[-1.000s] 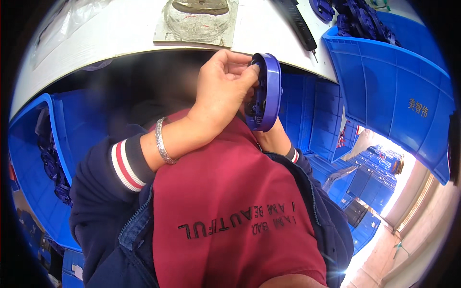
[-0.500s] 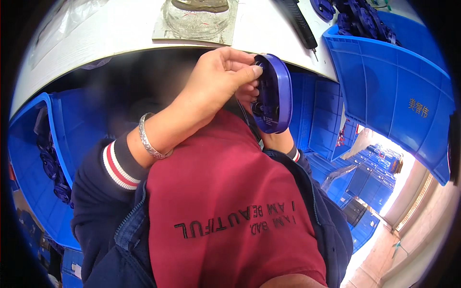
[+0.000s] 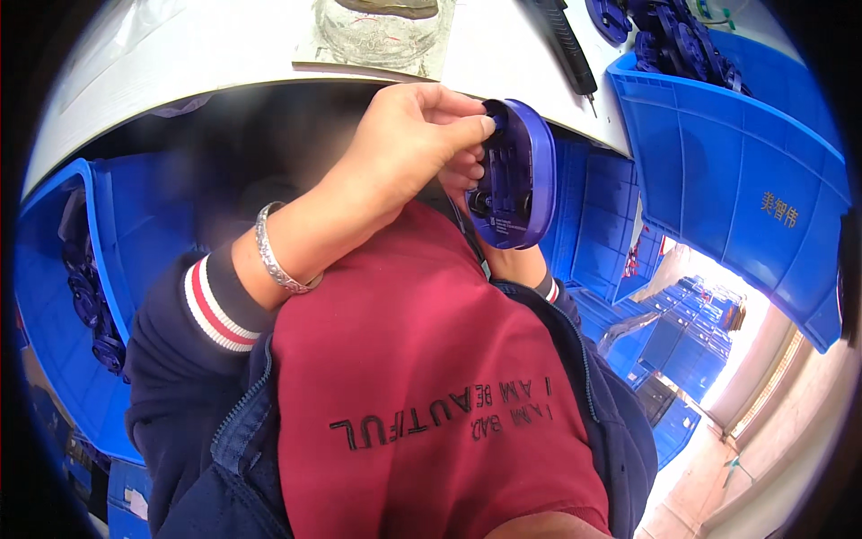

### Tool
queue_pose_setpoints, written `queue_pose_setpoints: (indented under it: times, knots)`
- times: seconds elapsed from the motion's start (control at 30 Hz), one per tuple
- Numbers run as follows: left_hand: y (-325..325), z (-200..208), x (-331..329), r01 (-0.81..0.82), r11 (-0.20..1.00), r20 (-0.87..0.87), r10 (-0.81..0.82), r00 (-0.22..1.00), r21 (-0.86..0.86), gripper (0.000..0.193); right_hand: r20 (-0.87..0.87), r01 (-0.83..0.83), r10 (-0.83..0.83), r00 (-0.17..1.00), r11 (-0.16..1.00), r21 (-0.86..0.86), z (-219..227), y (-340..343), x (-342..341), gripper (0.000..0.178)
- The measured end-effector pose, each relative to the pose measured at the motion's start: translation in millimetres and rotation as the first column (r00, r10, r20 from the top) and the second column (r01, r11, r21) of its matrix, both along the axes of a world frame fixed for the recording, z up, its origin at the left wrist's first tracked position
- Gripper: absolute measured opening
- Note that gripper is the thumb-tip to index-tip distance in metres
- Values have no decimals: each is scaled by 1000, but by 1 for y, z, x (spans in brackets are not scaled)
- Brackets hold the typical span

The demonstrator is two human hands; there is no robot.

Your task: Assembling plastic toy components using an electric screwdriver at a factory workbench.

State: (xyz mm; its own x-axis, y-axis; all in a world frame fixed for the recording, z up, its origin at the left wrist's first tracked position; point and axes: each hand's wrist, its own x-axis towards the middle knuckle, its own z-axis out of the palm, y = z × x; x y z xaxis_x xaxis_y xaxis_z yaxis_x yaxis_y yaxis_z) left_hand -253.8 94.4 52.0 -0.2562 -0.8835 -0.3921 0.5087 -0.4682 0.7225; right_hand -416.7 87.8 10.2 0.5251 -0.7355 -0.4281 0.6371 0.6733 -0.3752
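Observation:
An oval blue-purple plastic housing stands nearly upright in front of my chest, its open inner side turned to the left. Black round parts and small pale print show inside it. My left hand is closed at its upper end, thumb and fingers pinching near a dark round part by the rim. Behind and below, my right hand grips the same housing. Only some of its fingers and the wrist show; the housing covers the rest.
Beyond my hands is a white table with a worn grey block and a black pen-shaped power tool. Blue bins holding similar dark blue parts stand on both sides. Stacked blue crates are farther right.
The housing has shifted slightly right and turned so that more of its inner side shows. Both hands keep their hold on it.

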Motion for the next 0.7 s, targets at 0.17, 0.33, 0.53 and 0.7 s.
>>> queue_pose_setpoints:
  times: [0.17, 0.33, 0.53, 0.7]
  knots:
    - [1, 7, -2, -25, 1000, 106, 24, 994, 6, 21, -72, 113, -111, 991, 993, 19, 17, 5, 14, 21]
    - [3, 6, 2, -40, 999, 45, 41, 998, -11, 21, 236, -9, -14, 972, 995, 98, 1, -1, 4, 22]
    - [4, 4, 2, -68, 998, -3, 68, 998, 15, 21, 127, 24, -37, 991, 995, 101, 1, -1, 5, 22]
    - [6, 3, 1, -125, 992, 51, 125, 991, -10, 21, -73, 62, -54, 996, 992, 114, 14, 1, 14, 22]
